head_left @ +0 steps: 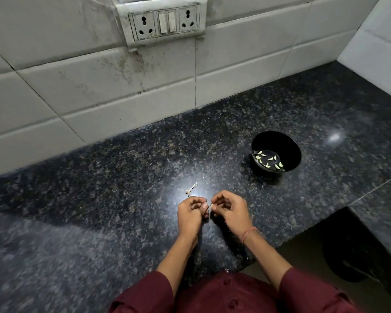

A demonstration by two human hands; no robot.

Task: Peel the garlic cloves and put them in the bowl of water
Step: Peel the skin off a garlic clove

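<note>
Fingers curled in tight, the left hand (191, 212) and right hand (229, 208) pinch a small garlic clove (211, 206) between them, a skin scrap (191, 189) lies at eleven o'clock, and the black bowl (282, 141) of peeled cloves (269, 159) sits at two o'clock on the counter (122, 199).

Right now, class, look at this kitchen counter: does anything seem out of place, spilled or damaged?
A dry pale scrap of garlic skin lies loose on the speckled black granite counter, well left of the round black bowl. Dark streaky stains mark the white wall tiles below the grimy white socket panel.
</note>
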